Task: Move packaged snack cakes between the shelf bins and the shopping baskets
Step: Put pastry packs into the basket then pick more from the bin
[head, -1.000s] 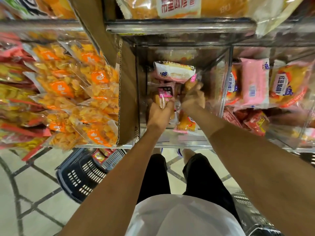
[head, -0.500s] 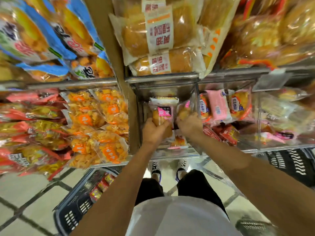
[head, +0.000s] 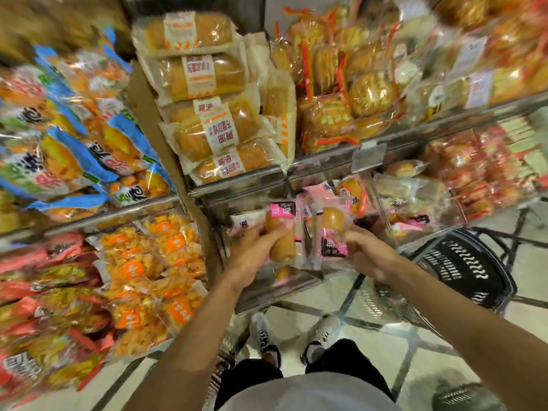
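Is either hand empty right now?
No: the left hand grips one snack cake and the right hand grips another pink pack.

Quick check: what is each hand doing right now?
Left hand: grips a pink-labelled snack cake.
Right hand: grips another pink snack cake packet.

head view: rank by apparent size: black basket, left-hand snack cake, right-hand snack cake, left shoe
1. black basket, largest.
2-3. The snack cake in the left hand and the snack cake in the right hand look alike; no ranking.
4. left shoe, smallest, though it is farther from the camera.
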